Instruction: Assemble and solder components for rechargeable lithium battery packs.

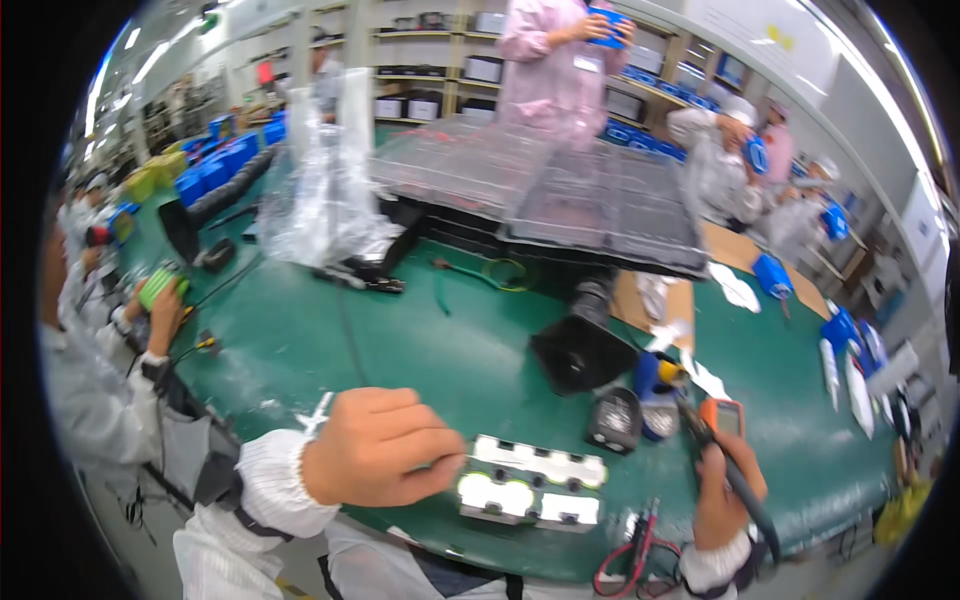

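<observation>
My right hand [728, 490] is wrapped round the dark handle of a soldering iron [745, 492], whose cord runs down past the wrist. Its front end points up and left toward a blue-and-yellow stand [658, 385]. My left hand [385, 447] is closed with fingers curled, just left of a battery pack [535, 462]; whatever its fingertips may pinch is hidden. The pack lies on the green bench in two rows, with shiny metal plates on top and greenish edges. An orange multimeter [722, 415] rests just beyond my right hand.
Red and black test leads [640, 555] lie at the near edge. A black fume hood [583, 352] and a small dark container [614, 420] stand beyond the pack. Clear plastic trays [600, 200] overhang the far side. At left, a co-worker's hand holds a green pack [163, 290].
</observation>
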The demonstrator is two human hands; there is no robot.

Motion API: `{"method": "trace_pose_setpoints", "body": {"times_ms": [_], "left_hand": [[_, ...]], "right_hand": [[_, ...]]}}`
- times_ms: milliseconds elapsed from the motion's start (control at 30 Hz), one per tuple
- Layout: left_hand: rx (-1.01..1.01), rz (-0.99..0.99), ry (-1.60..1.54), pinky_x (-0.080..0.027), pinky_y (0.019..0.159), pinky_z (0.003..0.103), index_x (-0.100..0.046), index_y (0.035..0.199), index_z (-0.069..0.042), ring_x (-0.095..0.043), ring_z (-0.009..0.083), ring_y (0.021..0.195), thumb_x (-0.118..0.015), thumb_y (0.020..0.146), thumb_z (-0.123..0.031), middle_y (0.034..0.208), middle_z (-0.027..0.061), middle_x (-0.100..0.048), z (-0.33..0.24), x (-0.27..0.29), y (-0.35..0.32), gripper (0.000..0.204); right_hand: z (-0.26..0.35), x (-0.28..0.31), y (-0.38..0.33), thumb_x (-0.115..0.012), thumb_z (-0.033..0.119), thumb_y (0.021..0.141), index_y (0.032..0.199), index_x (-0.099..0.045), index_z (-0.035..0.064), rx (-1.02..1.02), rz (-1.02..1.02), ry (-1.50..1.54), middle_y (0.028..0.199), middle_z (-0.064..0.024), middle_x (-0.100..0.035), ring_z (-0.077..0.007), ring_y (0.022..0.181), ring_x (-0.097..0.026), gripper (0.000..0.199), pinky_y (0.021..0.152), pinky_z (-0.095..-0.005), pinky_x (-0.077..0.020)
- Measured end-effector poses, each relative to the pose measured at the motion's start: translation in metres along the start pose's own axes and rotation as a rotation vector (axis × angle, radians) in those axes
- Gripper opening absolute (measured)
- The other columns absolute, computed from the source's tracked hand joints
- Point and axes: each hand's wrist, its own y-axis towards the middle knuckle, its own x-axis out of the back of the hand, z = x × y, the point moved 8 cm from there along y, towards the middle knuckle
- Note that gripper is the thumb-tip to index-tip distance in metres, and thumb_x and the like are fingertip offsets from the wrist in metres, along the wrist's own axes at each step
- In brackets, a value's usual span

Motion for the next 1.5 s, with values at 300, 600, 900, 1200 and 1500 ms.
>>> {"method": "trace_pose_setpoints", "body": {"times_ms": [300, 600, 900, 1200, 1500], "left_hand": [[0.043, -0.006, 0.017, -0.038, 0.044, 0.028, -0.067, 0.076, -0.011, -0.052, 0.0164, 0.051, -0.075, 0.065, -0.004, 0.066, -0.0007, -0.061, 0.021, 0.009, -0.01, 0.015], [0.028, 0.019, 0.054, -0.043, 0.047, 0.031, -0.065, 0.08, -0.01, -0.054, 0.0173, 0.056, -0.076, 0.071, -0.008, 0.069, 0.0001, -0.058, 0.014, 0.02, -0.022, 0.015], [0.001, -0.112, 0.015, -0.04, 0.046, 0.029, -0.062, 0.084, -0.01, -0.052, 0.0146, 0.06, -0.072, 0.079, -0.009, 0.07, -0.0016, -0.051, 0.014, 0.016, -0.028, 0.01], [0.076, -0.067, -0.032, -0.044, 0.049, 0.033, -0.063, 0.083, -0.01, -0.056, 0.0191, 0.062, -0.072, 0.078, -0.011, 0.071, 0.0014, -0.054, 0.031, 0.021, -0.039, 0.01], [0.263, -0.077, -0.005, -0.037, 0.055, 0.033, -0.062, 0.077, -0.004, -0.05, 0.0227, 0.058, -0.064, 0.069, -0.001, 0.066, 0.0086, -0.057, 0.047, 0.059, -0.074, 0.009]], "right_hand": [[-0.084, -0.038, 0.055, -0.061, 0.017, 0.095, 0.114, -0.064, 0.0005, -0.15, 0.048, 0.005, 0.094, -0.0057, -0.062, -0.0114, 0.07, -0.061, 0.025, 0.062, -0.0236, -0.0467], [-0.12, -0.076, -0.008, -0.06, 0.024, 0.093, 0.137, -0.048, 0.008, -0.829, 0.351, 0.848, 0.131, -0.0065, -0.059, -0.0255, 0.098, -0.065, 0.048, 0.077, -0.038, -0.052], [-0.024, -0.013, -0.049, -0.058, 0.011, 0.097, 0.12, -0.056, 0.0009, -0.546, 0.31, 0.665, 0.073, -0.0012, -0.053, -0.0062, 0.057, -0.044, 0.025, 0.05, -0.0211, -0.0353], [0.047, 0.035, -0.069, -0.059, 0.014, 0.098, 0.1, -0.059, 0.0006, -0.085, -0.003, 0.699, 0.068, -0.005, -0.051, -0.0097, 0.052, -0.039, 0.014, 0.048, -0.0241, -0.0322], [0.031, 0.097, -0.072, -0.054, 0.007, 0.094, 0.102, -0.06, -0.0017, 0.017, -0.513, 0.289, 0.068, 0.0001, -0.046, -0.0078, 0.061, -0.043, 0.013, 0.055, -0.0243, -0.0368]]}}
